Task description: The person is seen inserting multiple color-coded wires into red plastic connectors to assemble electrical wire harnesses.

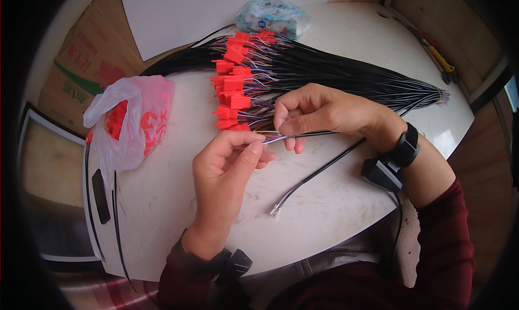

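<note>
My left hand (226, 168) pinches the thin coloured wires (274, 139) at the end of a black cable (320, 133). The fingertips hide the wire tips. A little to the right, my right hand (331, 111) is closed on the same cable, thumb against forefinger, where the wires leave the black sheath. Below the hands, another black cable end (294, 190) lies on the table, its wires tipped with small metal terminals (275, 210). Just beyond my hands lies a thick bundle of black cables (330, 72), with several red plastic connectors (232, 84) on its left ends.
A plastic bag (154, 112) with red pieces inside sits at the left of the white table (178, 202). A dark flat bar (100, 196) lies near the left edge. At the back is a blue-patterned soft pack (270, 19); a yellow-handled tool (440, 58) lies far right.
</note>
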The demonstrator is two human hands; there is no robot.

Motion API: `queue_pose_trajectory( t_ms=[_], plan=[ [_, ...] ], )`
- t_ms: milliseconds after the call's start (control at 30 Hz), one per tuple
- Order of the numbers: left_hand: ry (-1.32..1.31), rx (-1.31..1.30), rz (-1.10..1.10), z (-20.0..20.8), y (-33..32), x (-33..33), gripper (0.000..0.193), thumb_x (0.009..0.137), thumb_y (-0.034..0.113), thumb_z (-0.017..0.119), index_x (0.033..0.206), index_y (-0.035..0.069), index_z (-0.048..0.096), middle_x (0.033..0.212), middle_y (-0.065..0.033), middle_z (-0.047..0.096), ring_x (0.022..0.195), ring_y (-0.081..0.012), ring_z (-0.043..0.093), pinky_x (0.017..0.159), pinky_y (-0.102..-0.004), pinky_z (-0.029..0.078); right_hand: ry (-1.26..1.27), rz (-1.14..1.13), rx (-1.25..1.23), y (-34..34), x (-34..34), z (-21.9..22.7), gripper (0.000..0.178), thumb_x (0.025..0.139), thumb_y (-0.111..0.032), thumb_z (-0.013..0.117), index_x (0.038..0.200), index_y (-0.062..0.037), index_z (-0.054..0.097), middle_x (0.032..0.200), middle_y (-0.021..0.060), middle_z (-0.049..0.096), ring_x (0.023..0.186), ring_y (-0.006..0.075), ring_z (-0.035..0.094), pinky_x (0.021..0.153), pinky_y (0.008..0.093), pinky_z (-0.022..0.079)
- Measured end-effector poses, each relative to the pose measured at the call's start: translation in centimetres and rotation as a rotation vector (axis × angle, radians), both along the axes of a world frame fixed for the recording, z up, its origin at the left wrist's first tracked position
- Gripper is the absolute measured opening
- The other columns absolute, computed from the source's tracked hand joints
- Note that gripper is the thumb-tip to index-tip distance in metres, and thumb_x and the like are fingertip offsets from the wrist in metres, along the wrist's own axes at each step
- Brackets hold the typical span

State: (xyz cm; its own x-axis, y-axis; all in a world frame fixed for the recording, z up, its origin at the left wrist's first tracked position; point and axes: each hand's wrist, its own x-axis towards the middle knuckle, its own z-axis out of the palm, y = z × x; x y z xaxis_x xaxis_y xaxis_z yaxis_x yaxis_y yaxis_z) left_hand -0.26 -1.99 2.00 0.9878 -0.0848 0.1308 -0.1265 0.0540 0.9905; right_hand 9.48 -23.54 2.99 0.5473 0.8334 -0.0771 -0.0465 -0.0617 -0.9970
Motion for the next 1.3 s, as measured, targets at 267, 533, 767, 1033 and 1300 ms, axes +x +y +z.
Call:
queue_pose_trajectory(
  t_ms=[267, 533, 767, 1033, 1300],
  plan=[
    [-0.009, -0.009, 0.007, -0.4, -0.2, 0.1, 0.008, 0.094, -0.003, 0.061, 0.101, -0.004, 0.064, 0.098, -0.0087, 0.068, 0.087, -0.0150, 0.070, 0.078, -0.0252, 0.054, -0.007, 0.009, 0.040, -0.1, 0.1, -0.4, 0.015, 0.096, -0.015, 0.063, 0.094, 0.0000, 0.065, 0.083, 0.0046, 0.068, 0.078, 0.0111, 0.065, 0.075, 0.0251, 0.051],
    [-0.018, -0.040, 0.022, -0.4, -0.3, 0.1, 0.021, 0.094, -0.005, 0.059, 0.115, -0.004, 0.058, 0.104, -0.0109, 0.067, 0.092, -0.0160, 0.069, 0.082, -0.0253, 0.054, -0.021, 0.019, 0.055, 0.1, 0.2, -0.7, 0.016, 0.096, -0.015, 0.064, 0.094, 0.0004, 0.065, 0.083, 0.0046, 0.067, 0.078, 0.0111, 0.065, 0.075, 0.0256, 0.052],
    [0.009, -0.050, 0.046, -0.7, -0.3, 0.3, 0.022, 0.093, -0.004, 0.060, 0.115, -0.004, 0.057, 0.106, -0.0117, 0.065, 0.091, -0.0164, 0.070, 0.081, -0.0245, 0.054, -0.057, 0.006, 0.023, 0.0, 0.1, -0.4, 0.015, 0.096, -0.013, 0.061, 0.093, 0.0002, 0.065, 0.083, 0.0043, 0.067, 0.079, 0.0109, 0.065, 0.075, 0.0254, 0.051],
    [-0.032, -0.020, 0.048, -0.7, -0.6, 0.1, 0.019, 0.094, 0.000, 0.063, 0.112, -0.001, 0.059, 0.104, -0.0104, 0.067, 0.087, -0.0179, 0.070, 0.077, -0.0262, 0.053, -0.087, -0.068, 0.082, 0.3, 0.0, -0.9, 0.013, 0.097, -0.012, 0.060, 0.098, 0.0011, 0.064, 0.092, 0.0041, 0.066, 0.087, 0.0105, 0.063, 0.078, 0.0262, 0.051],
    [-0.031, 0.077, 0.065, -0.3, -0.6, -0.1, 0.015, 0.096, 0.003, 0.062, 0.110, -0.001, 0.060, 0.097, -0.0085, 0.067, 0.075, -0.0154, 0.070, 0.065, -0.0236, 0.052, -0.173, -0.121, 0.196, 0.8, -0.9, 0.3, 0.011, 0.098, -0.006, 0.060, 0.108, -0.0018, 0.061, 0.097, 0.0025, 0.065, 0.093, 0.0082, 0.061, 0.074, 0.0220, 0.047]
  ],
)
